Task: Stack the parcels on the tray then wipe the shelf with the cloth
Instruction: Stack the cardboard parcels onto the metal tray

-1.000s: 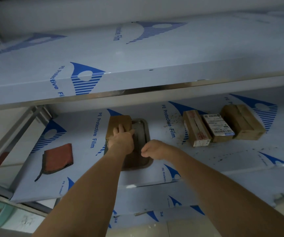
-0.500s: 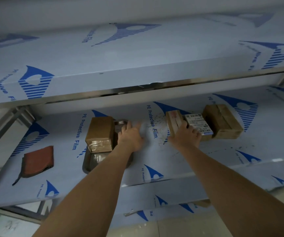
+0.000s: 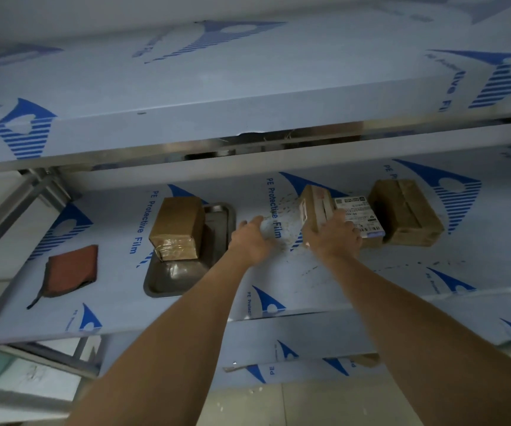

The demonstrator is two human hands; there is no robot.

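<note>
A taped brown parcel (image 3: pixel 176 229) stands on the far left part of the steel tray (image 3: pixel 172 279) on the film-covered shelf (image 3: pixel 371 278). To the right lie three more parcels: a narrow one (image 3: pixel 315 202), a flat one with a white label (image 3: pixel 359 217) and a brown one (image 3: pixel 405 210). My right hand (image 3: pixel 334 239) grips the near end of the narrow parcel. My left hand (image 3: pixel 251 239) rests on the shelf between the tray and that parcel, fingers stretched out and holding nothing. A rust-red cloth (image 3: pixel 74 270) lies at the shelf's left.
An upper shelf (image 3: pixel 248 96) overhangs close above the working shelf. Steel frame posts (image 3: pixel 29 195) stand at the left. Specks of dirt (image 3: pixel 281 210) dot the film between the tray and the parcels. Another shelf edge (image 3: pixel 309 339) juts out below.
My left hand has left the parcel on the tray and slid right along the shelf. My right hand reached the narrow parcel and took hold of it. The view shifted right.
</note>
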